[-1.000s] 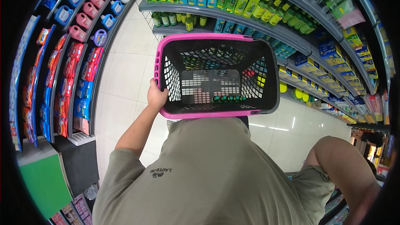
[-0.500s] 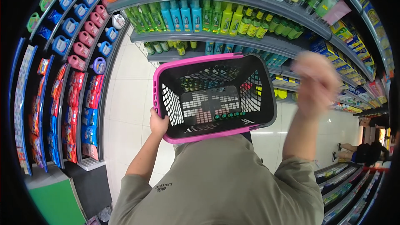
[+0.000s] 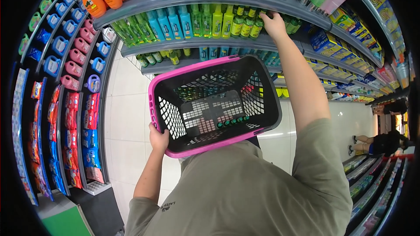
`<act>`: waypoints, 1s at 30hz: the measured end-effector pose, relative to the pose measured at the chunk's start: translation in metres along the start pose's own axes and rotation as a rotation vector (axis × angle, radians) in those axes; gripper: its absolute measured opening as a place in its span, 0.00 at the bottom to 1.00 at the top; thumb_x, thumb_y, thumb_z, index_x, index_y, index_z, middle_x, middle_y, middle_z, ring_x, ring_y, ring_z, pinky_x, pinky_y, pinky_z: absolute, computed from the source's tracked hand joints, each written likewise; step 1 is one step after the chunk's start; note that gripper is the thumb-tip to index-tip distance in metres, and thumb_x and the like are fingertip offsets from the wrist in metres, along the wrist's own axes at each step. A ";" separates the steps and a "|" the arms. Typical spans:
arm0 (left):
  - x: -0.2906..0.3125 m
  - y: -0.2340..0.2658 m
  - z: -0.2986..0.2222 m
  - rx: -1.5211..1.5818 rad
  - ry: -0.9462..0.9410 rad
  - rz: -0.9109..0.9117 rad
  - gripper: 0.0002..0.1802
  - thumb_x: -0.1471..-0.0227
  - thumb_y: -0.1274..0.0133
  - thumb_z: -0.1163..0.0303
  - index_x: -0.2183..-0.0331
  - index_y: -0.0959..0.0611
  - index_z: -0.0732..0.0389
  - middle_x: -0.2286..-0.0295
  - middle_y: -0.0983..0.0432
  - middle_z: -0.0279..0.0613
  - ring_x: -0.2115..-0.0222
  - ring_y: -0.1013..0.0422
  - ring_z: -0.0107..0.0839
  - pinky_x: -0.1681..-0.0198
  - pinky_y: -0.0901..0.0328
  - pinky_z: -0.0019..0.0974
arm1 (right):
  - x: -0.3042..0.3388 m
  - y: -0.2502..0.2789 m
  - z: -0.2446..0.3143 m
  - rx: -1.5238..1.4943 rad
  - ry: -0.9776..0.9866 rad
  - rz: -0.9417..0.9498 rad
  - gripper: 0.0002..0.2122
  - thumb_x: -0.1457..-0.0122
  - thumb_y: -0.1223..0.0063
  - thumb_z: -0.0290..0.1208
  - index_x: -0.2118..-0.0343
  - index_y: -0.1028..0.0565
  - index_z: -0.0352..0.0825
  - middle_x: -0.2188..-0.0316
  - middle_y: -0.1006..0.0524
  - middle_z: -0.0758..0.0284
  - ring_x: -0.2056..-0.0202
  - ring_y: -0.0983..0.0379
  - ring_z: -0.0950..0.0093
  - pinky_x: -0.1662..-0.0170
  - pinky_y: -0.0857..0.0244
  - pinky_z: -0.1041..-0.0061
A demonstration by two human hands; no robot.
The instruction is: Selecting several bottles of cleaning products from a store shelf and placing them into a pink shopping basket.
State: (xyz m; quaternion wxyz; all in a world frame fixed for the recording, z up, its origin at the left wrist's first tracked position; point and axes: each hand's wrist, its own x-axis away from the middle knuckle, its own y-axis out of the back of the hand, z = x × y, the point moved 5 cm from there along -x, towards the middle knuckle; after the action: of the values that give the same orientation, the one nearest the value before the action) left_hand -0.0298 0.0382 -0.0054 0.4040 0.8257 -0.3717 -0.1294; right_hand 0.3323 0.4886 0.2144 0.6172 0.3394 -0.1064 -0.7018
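Note:
My left hand (image 3: 158,139) is closed around the pink-edged left rim of a black plastic shopping basket (image 3: 271,105). In the basket's near part lies a row of several small things with green round tops (image 3: 233,121). My right arm stretches out over the basket's right side. Up at the shelf, my right hand (image 3: 275,25) is among the small green bottles, with its fingers bent at their tops. Right beside it stand yellow-green labelled bottles (image 3: 246,27), and darker green bottles (image 3: 293,26) are on its other side. Whether the fingers grip a bottle is hidden.
Grey shelves (image 3: 192,43) curve across ahead, carrying blue spray bottles (image 3: 175,24) and blue-yellow boxes (image 3: 337,46). White bottles stand on the shelf above. Left shelves hold detergent jugs (image 3: 73,69) and red bags (image 3: 72,118). Another person (image 3: 385,144) is at the far right.
My right hand has moved forward and left, from over the aisle to the green bottles. The whole view has shifted slightly; my left hand still holds the basket.

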 end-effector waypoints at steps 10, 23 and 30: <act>0.003 0.002 -0.003 0.045 -0.015 0.001 0.33 0.59 0.46 0.70 0.50 0.37 0.66 0.66 0.24 0.61 0.65 0.27 0.58 0.61 0.33 0.51 | 0.006 0.008 -0.015 -0.113 -0.187 -0.181 0.19 0.46 0.43 0.37 0.56 0.26 0.29 0.62 0.22 0.58 0.63 0.24 0.65 0.58 0.34 0.71; 0.004 0.004 -0.008 0.044 -0.006 0.001 0.31 0.58 0.45 0.71 0.51 0.36 0.65 0.65 0.24 0.59 0.64 0.27 0.56 0.60 0.33 0.49 | 0.144 0.065 -0.036 -0.746 -0.376 -0.401 0.14 0.38 0.49 0.35 0.54 0.32 0.34 0.59 0.28 0.67 0.63 0.26 0.73 0.65 0.33 0.80; 0.002 0.003 -0.005 0.046 0.017 0.020 0.34 0.58 0.45 0.71 0.49 0.37 0.67 0.65 0.24 0.59 0.64 0.26 0.55 0.61 0.32 0.48 | 0.216 0.011 -0.062 -0.445 -0.313 0.041 0.12 0.41 0.44 0.32 0.58 0.27 0.32 0.64 0.24 0.68 0.68 0.25 0.79 0.68 0.33 0.83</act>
State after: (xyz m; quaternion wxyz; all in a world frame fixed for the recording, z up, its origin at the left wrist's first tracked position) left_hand -0.0273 0.0382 0.0001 0.3892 0.8323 -0.3792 -0.1097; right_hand 0.3771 0.3006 0.1000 0.6668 0.0806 -0.0503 -0.7391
